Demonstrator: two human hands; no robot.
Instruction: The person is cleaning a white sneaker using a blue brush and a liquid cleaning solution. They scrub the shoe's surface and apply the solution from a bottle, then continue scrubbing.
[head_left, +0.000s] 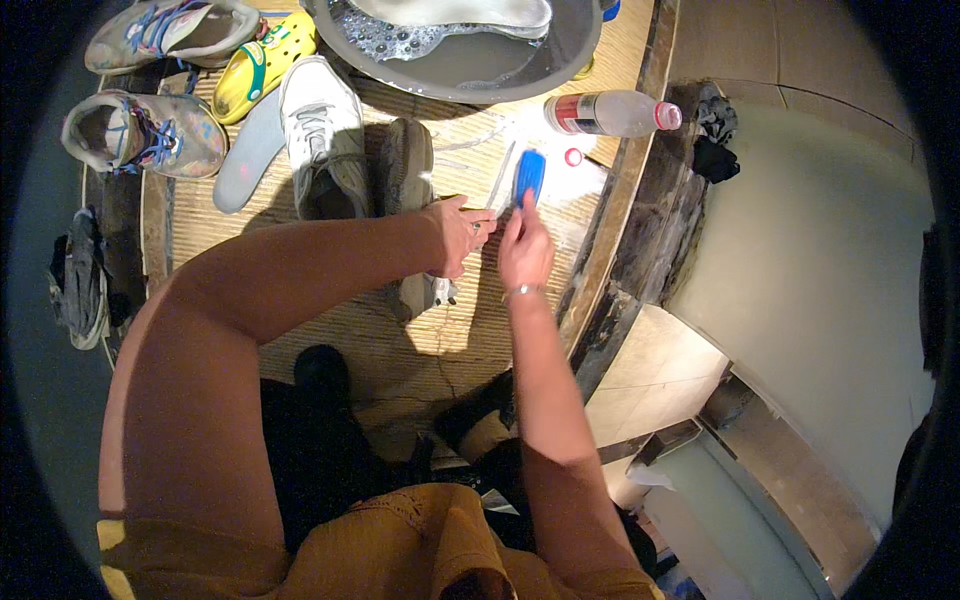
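Observation:
My right hand grips a blue brush, whose far end lies over a wet, brightly lit, white patch of the ribbed floor. To its left, my left hand rests with fingers outstretched on a shoe that stands on its side, its sole turned left. Much of that shoe is hidden by my hand and forearm. A white lace-up shoe stands left of it, beside a grey insole. A red bottle cap lies right of the brush.
A grey basin of sudsy water with a white shoe in it stands at the top. A plastic bottle lies near the right ledge. A yellow clog and two patterned sneakers are at the left. Dark cloths hang over the right edge.

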